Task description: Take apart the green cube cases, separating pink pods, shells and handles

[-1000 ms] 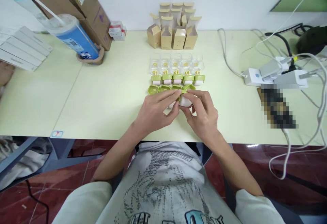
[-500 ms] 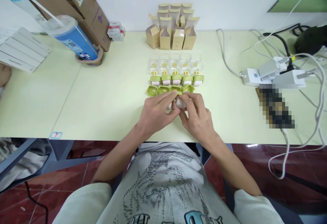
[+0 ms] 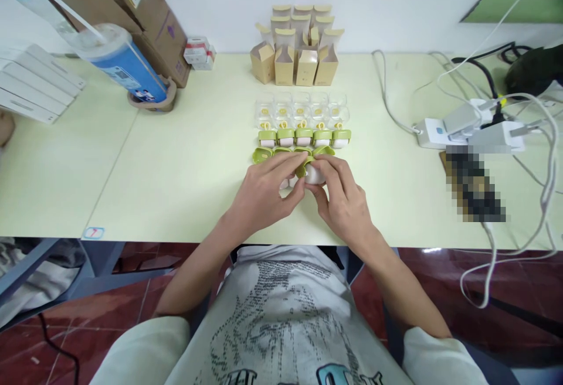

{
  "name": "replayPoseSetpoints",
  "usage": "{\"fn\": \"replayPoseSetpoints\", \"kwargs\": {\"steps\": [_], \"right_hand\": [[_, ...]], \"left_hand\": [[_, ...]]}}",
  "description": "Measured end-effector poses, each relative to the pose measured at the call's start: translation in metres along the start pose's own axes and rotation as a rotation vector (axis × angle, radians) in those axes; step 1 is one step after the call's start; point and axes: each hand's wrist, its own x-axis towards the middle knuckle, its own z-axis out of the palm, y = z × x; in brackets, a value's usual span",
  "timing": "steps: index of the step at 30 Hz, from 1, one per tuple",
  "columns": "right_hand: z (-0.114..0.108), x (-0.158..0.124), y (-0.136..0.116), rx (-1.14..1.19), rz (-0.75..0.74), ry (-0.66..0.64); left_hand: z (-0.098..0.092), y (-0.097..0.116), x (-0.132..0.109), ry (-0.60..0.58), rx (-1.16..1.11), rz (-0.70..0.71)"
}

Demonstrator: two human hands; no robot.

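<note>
Over the near part of the table, my left hand (image 3: 264, 191) closes its fingertips on a small green cap (image 3: 301, 170). A smooth white rounded piece (image 3: 315, 175) is pinched by my right hand (image 3: 345, 203), touching the cap. More white pieces (image 3: 284, 184) lie partly hidden by my left hand. Just beyond my fingers stands a row of hollow green caps (image 3: 263, 154). Behind that row are several white pieces with green tops (image 3: 303, 137), then yellow-marked clear plastic cases (image 3: 301, 101).
Small open cardboard boxes (image 3: 307, 70) stand by the wall. To the left are a blue cup (image 3: 132, 74) with a straw, a large carton (image 3: 162, 39) and white boxes (image 3: 33, 89). At right lie a power strip (image 3: 440, 133), cables and a blurred-out flat object (image 3: 475, 183).
The green cap has come into clearer view, tilted beside the white piece. My left hand has shifted slightly left and the white piece shows more, a little to the right.
</note>
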Motion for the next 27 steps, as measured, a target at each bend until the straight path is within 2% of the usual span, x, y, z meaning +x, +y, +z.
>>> {"fn": "replayPoseSetpoints", "kwargs": {"steps": [5, 9, 12, 15, 18, 21, 23, 27], "right_hand": [[0.001, -0.002, -0.005, -0.007, -0.022, 0.008], [0.002, -0.003, -0.004, 0.043, 0.012, -0.052], [0.002, -0.002, 0.001, 0.175, 0.056, -0.042], [0.001, 0.000, 0.003, 0.400, 0.138, -0.036], [-0.001, 0.003, 0.001, 0.539, 0.230, 0.052], [-0.011, 0.006, 0.002, 0.541, 0.360, 0.166], [-0.023, 0.007, 0.011, 0.491, 0.462, 0.080], [-0.040, 0.006, 0.038, 0.340, 0.565, -0.301]], "left_hand": [[0.009, 0.001, -0.003, 0.044, 0.078, -0.020], [0.006, -0.004, -0.001, 0.036, 0.027, -0.035], [-0.003, -0.010, 0.003, -0.065, -0.056, -0.006], [-0.010, -0.016, 0.006, -0.189, -0.141, 0.048], [-0.010, -0.021, 0.005, -0.172, -0.166, 0.051], [-0.009, -0.027, 0.005, -0.114, -0.122, -0.002], [-0.012, -0.031, 0.005, -0.064, -0.106, -0.029], [-0.021, -0.041, 0.007, 0.084, -0.078, -0.042]]}}
